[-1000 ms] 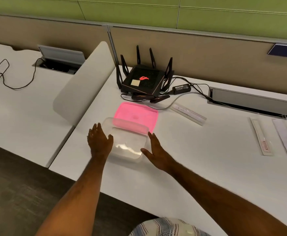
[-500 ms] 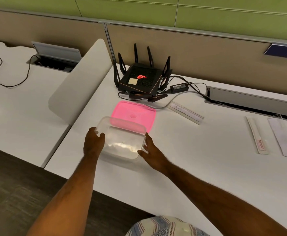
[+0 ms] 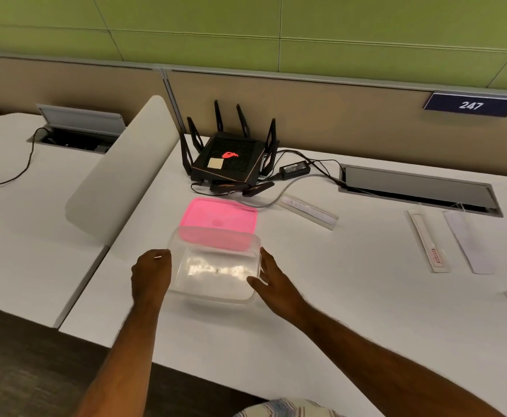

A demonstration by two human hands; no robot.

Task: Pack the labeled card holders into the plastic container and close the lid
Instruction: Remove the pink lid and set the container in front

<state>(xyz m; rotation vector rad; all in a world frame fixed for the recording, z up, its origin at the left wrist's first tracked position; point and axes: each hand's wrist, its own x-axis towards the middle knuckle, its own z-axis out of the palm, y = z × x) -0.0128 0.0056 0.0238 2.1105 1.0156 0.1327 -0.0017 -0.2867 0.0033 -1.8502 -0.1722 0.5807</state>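
Right now the clear plastic container (image 3: 214,266) sits on the white worktop (image 3: 351,311) with nothing visible inside it, held between both hands. The left hand (image 3: 151,273) curls its fingers against the container's left wall; the right hand (image 3: 276,284) lies against the right wall, fingers fairly straight, thumb toward the near corner. Just behind the container, touching or overlapped by its far rim, lies the pink lid (image 3: 222,219), flat. One card holder (image 3: 307,210) lies beyond the lid to the right, near a grey cable; another card holder with a red label (image 3: 428,245) lies well apart to the right, beside a white paper strip (image 3: 468,245). Behind the lid stands a black router (image 3: 228,159). Bare worktop lies between the container and the near edge.
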